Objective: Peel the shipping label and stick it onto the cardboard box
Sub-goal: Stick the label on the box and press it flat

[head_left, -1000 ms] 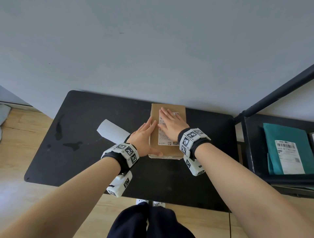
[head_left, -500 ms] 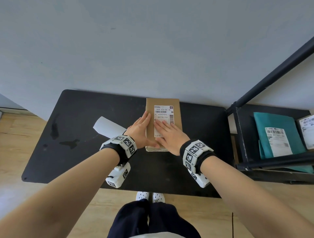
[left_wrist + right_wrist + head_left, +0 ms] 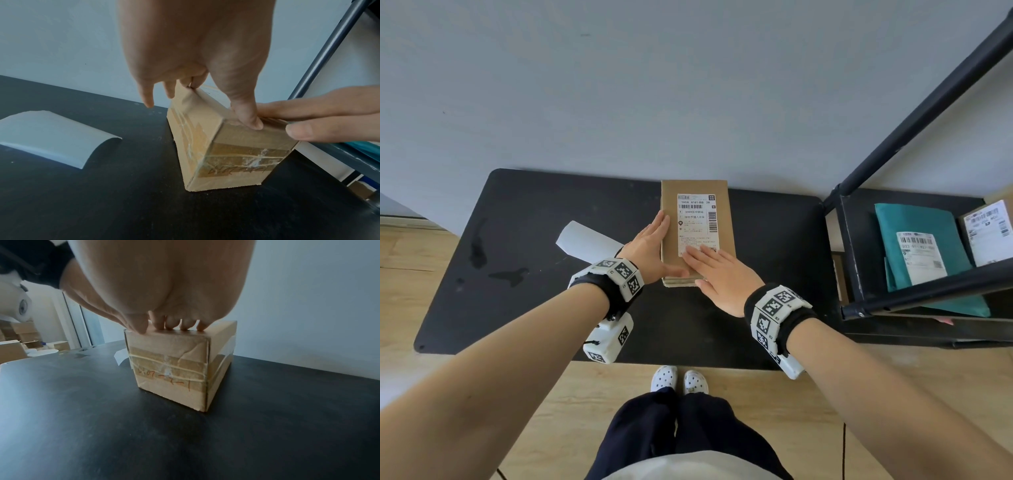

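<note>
A brown cardboard box (image 3: pixel 671 246) stands on the black table (image 3: pixel 517 308) near the wall. The white shipping label (image 3: pixel 697 219) lies flat on its top. My left hand (image 3: pixel 650 248) lies along the box's left side, fingers straight, thumb on the near top edge; the left wrist view shows the thumb (image 3: pixel 246 113) pressing the top corner. My right hand (image 3: pixel 717 270) lies flat, its fingertips (image 3: pixel 174 324) pressing on the label's near end. The taped box end (image 3: pixel 170 369) faces me.
The curled white backing sheet (image 3: pixel 585 241) lies on the table left of the box, behind my left wrist. A black metal shelf (image 3: pixel 859 267) stands at the right, holding a teal mailer (image 3: pixel 921 233) and another labelled parcel (image 3: pixel 989 233). The wall runs along the table's far edge.
My right hand has slid along the label from its far end to its near end, uncovering most of it. My left hand stays at the box's left side.
</note>
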Motion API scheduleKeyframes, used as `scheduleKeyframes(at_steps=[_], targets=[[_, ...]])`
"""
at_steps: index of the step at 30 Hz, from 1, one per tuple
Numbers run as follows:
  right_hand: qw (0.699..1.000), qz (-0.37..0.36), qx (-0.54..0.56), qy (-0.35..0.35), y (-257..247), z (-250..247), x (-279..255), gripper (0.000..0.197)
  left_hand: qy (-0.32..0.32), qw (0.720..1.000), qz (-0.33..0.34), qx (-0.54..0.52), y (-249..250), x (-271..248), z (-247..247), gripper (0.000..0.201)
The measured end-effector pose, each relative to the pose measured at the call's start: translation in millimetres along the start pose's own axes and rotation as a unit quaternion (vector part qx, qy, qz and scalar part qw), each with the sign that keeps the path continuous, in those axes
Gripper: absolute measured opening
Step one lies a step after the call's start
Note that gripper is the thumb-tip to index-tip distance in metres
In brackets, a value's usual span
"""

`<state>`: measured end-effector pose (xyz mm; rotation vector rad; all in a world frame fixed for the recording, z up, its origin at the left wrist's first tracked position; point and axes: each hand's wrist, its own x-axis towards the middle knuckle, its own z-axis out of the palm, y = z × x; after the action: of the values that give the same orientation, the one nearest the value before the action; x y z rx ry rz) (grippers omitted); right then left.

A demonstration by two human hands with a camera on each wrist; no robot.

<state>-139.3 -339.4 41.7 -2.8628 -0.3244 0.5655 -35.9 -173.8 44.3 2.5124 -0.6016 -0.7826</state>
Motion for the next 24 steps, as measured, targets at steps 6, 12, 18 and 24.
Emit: scheduleKeyframes(at_steps=[6, 12, 18, 24], targets=[[0.999, 0.046, 0.012, 0.022, 15, 1, -25, 0.056, -0.007, 1.000, -0.012, -0.009, 2, -3, 2, 0.119], [0.994, 0.095, 0.032, 0.036, 18, 3, -32, 0.060, -0.009, 0.999, -0.015, -0.033, 7, -7, 1, 0.117], [0.996, 0.086, 0.011, 0.019, 14, 1, -24, 0.060, 0.003, 0.997, -0.011, -0.070, 11, -11, 1, 0.112], [0.994, 0.111, 0.019, 0.002, 28, -15, 3, 0.060, 0.000, 0.996, -0.015, -0.092, 13, -10, 1, 0.112]])
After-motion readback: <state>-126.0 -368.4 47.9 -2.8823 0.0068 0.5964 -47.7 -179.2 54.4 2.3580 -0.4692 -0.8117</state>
